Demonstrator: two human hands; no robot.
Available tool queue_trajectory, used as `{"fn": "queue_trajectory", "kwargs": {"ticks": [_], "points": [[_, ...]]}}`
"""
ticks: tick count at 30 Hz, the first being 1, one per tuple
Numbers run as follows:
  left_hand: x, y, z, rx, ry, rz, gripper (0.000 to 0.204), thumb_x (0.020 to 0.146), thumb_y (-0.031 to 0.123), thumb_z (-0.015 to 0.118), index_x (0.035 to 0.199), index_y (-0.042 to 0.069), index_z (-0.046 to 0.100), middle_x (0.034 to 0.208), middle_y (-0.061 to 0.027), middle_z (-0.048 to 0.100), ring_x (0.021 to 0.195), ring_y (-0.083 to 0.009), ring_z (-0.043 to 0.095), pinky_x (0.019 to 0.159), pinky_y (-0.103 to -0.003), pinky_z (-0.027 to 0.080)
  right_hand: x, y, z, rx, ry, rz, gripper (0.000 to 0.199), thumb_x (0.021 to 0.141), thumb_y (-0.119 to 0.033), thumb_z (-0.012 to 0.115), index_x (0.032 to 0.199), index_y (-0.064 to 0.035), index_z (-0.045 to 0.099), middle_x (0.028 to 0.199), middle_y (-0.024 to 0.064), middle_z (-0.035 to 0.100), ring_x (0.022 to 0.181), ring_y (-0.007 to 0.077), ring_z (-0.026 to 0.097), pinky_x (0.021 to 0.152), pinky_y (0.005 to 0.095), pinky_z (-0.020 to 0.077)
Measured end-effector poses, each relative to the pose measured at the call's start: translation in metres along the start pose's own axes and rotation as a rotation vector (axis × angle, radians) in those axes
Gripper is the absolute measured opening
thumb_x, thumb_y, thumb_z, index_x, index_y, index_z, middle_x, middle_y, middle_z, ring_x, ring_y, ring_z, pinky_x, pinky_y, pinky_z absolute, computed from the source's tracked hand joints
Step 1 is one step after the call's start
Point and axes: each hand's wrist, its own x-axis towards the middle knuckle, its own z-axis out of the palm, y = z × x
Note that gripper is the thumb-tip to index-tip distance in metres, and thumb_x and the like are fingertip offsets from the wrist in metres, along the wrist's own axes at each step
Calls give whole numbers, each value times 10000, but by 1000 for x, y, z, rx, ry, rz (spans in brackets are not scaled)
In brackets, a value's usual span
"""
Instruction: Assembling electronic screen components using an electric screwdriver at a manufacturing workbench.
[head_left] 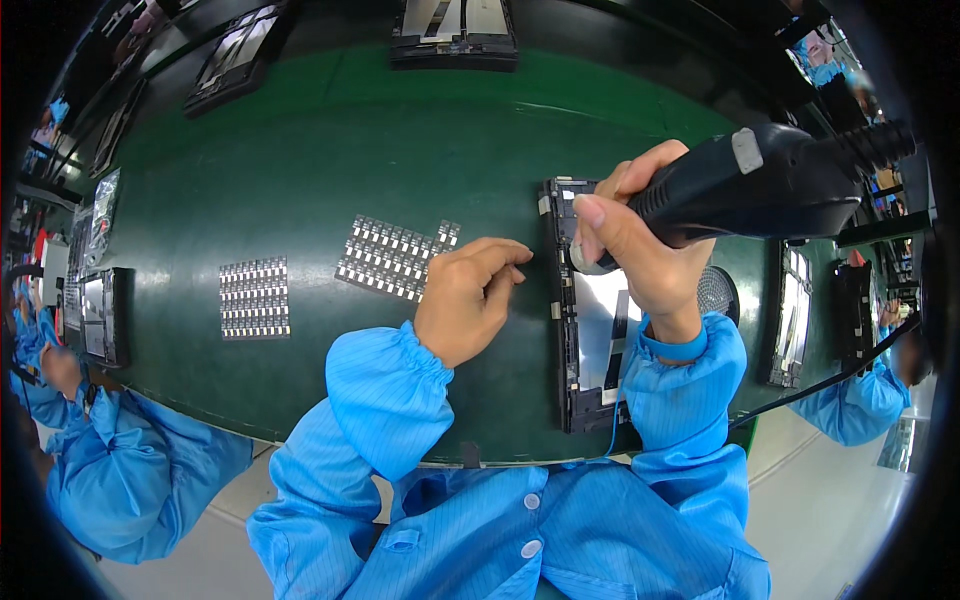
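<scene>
The black handheld tool (pixel 745 195) is bulky and rounded, with a pale patch on its side and a ribbed sleeve at its rear. The person's right hand (pixel 655 245) has its fingers wrapped round it, over the black-framed unit (pixel 596 335), which lies on the surface before the person, silvery inside with a dark strip. The left hand (pixel 465 300) is just beside the unit's left edge, fingers bent and thumb close to them; I can't tell whether they pinch anything. A blue band (pixel 675 348) circles the right wrist.

The surface (pixel 300 170) is dark green, slightly shiny. Of 2 sheets of small parts, 1 (pixel 383 258) lies near the left hand, the other (pixel 254 298) farther left. Right of the unit are a round mesh piece (pixel 715 292) and another framed unit (pixel 792 312). Around the room, I see 2 co-workers in blue, 1 at left (pixel 130 470), 1 at right (pixel 850 405), and a pale floor (pixel 810 500).
</scene>
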Motion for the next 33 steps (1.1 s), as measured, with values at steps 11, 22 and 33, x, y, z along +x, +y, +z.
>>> {"fn": "queue_trajectory", "kwargs": {"ticks": [11,22,33], "points": [[3,1,-3,22,14,-4,228,788,-119,504,962,-66,642,937,-167,666,779,-215,681,681,-280,539,-1,-11,7,23,114,17,279,750,75,676,888,-40,463,643,70,571,530,138,578,512,265,488],[-77,38,38,340,-558,571,410,703,234,736,1010,5,593,1046,-150,574,1136,-292,522,1038,-467,334,-43,-110,-15,381,-429,-586,532,658,9,791,1058,18,442,681,180,630,546,300,638,458,433,550],[91,-6,33,586,-264,557,441,711,186,752,1068,-21,597,1171,-205,580,1127,-349,544,983,-448,424,-39,-126,-76,122,-292,-720,457,780,-128,716,1072,-8,385,684,185,630,541,305,648,467,415,554]]}}
